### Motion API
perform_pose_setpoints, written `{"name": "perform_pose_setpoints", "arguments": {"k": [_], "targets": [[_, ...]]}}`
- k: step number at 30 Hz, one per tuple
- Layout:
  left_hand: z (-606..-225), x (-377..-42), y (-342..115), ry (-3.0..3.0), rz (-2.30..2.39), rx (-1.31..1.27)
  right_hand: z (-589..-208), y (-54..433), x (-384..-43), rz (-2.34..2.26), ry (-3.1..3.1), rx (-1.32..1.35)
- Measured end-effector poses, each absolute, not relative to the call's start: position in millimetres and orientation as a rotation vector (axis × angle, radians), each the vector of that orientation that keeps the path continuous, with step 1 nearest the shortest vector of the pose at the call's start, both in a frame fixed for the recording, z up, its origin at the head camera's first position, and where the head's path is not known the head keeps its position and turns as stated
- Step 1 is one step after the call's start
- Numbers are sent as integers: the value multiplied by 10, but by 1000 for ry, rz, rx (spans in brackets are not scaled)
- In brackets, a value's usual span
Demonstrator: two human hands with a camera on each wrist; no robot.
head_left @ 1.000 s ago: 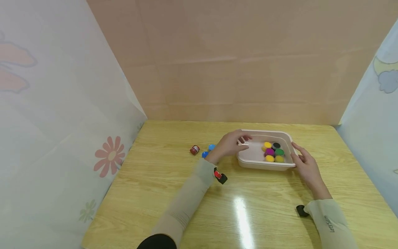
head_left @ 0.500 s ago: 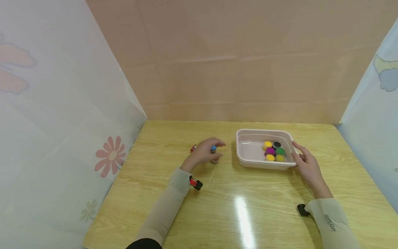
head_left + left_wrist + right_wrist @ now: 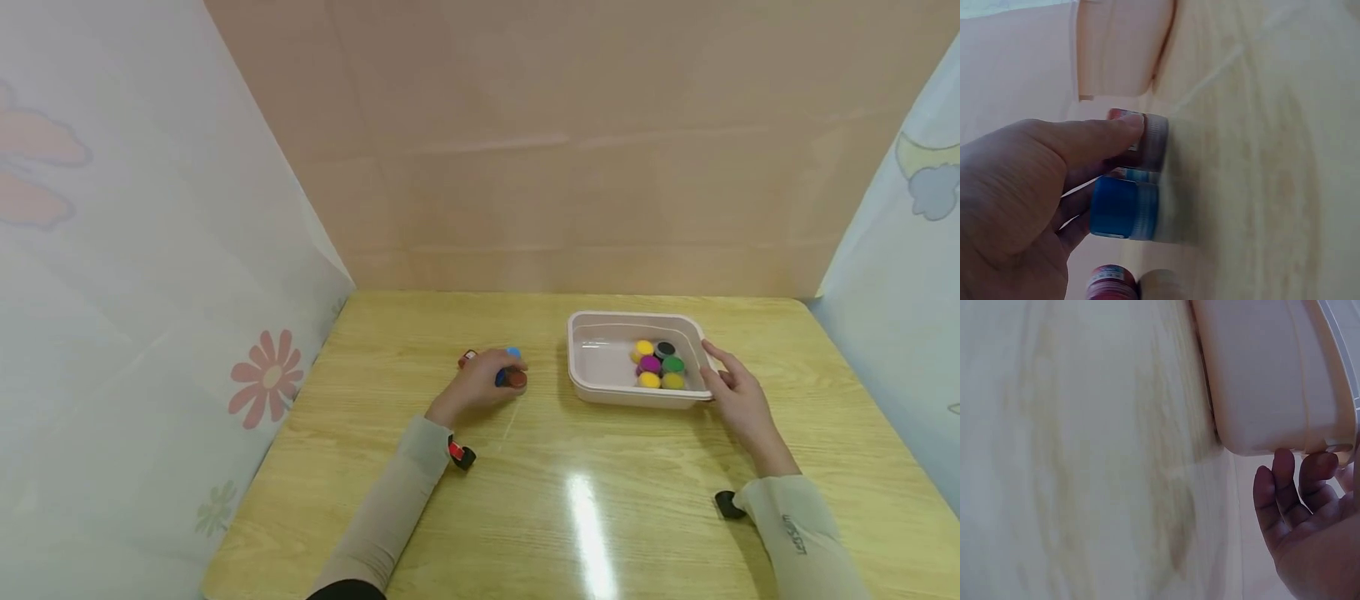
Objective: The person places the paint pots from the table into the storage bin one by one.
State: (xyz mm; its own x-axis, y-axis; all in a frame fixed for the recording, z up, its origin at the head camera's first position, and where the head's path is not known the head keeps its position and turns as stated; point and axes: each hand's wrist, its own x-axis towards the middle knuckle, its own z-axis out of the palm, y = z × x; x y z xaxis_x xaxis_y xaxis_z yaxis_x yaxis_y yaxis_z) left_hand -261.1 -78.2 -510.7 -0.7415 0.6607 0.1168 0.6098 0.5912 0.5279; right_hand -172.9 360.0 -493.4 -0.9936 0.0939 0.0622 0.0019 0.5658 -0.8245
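My left hand (image 3: 472,385) pinches a small reddish-brown paint pot (image 3: 1156,145), thumb on its near side in the left wrist view. Right beside it stands a dark blue pot (image 3: 1113,207). A light blue lid (image 3: 513,352) shows just behind, and a red pot (image 3: 467,357) lies to the left, partly covered by the hand. On the right, my right hand (image 3: 742,408) holds the end of a pale pink plastic tub (image 3: 602,365) at its rim. Curled fingers (image 3: 1284,464) meet the tub's end wall in the right wrist view.
Several pots with yellow (image 3: 649,380), black (image 3: 664,350), purple (image 3: 648,365) and green (image 3: 672,365) lids stand in the tub's right half. The wood-grain table (image 3: 585,450) ends at a brown backdrop (image 3: 570,167), with white patterned sheets on both sides.
My left hand has moved from over the tub, leftward and down to the loose pots, and its fingers have closed on the reddish-brown one. The right hand has stayed at the tub's end.
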Motion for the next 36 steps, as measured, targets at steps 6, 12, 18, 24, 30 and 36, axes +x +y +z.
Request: {"name": "perform_pose_setpoints", "arguments": {"k": [6, 12, 18, 24, 30, 36], "targets": [[-5200, -2638, -764, 2747, 787, 1145, -4933, 3588, -1733, 1401, -2704, -99], [-5231, -2634, -741, 2721, 801, 1144, -4944, 3584, -1699, 1414, -2705, -107], [-5228, -2625, -740, 2722, 775, 1123, -4934, 3570, -1701, 1421, -2700, -104], [-5218, -2639, -728, 2729, 767, 1114, -4923, 3572, -1716, 1415, -2683, -88], [-5248, -2645, -735, 2721, 739, 1112, -4941, 3562, -1715, 1415, -2698, -103], [-5221, -2636, -736, 2731, 741, 1113, -4932, 3563, -1705, 1370, -2708, -110]]}}
